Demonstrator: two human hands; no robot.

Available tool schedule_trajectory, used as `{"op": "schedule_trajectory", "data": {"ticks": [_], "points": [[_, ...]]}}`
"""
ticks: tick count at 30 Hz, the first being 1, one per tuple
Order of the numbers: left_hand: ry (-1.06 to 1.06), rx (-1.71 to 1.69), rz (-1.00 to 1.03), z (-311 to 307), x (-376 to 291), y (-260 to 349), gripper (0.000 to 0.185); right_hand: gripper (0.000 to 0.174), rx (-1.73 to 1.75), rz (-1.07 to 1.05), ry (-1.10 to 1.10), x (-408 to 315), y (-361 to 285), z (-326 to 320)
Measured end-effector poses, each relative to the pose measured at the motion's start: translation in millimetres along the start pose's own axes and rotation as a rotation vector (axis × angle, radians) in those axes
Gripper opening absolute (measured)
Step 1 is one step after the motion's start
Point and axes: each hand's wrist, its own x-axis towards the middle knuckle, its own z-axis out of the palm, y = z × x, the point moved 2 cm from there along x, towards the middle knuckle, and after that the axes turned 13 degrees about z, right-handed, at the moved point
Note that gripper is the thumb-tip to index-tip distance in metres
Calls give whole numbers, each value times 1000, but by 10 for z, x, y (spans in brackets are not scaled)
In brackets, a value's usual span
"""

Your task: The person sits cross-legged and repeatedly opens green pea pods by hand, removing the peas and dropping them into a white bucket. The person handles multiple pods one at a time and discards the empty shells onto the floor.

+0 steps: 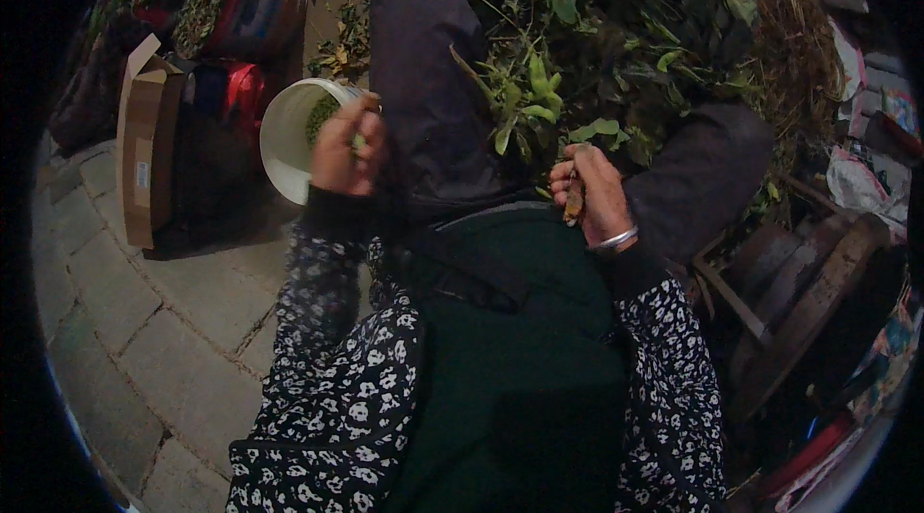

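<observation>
My left hand (348, 148), fingers curled and slightly blurred, is over the rim of a white plastic bucket (283, 145). A bit of green, apparently a bean pod (358, 141), shows among its fingers. Small green contents (320, 116) lie inside the tilted-looking bucket. My right hand (593, 188), with a silver bangle (617, 239) at the wrist, is closed around a plant stem (574, 201) whose brownish end points toward me. Beyond that hand are leaves and a cluster of plump green bean pods (540, 88); whether they belong to the held stem is hard to tell.
A large heap of leafy bean plants (635, 22) lies beyond and between my legs. On the left are an upright cardboard box (148, 159), a striped bundle (263, 11) and paving stones (195, 354). A wooden stool-like object (801, 282) lies at right.
</observation>
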Motion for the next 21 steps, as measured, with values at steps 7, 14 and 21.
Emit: {"op": "schedule_trajectory", "data": {"ticks": [7,14,21], "points": [[681,371,354,-1837,486,250,24,16,-682,-632,311,88,-362,165],[401,510,352,-1618,529,189,26,31,-970,-810,446,378,-652,389],[-219,450,283,619,-7,-32,30,23,-921,-906,429,382,-630,417]]}}
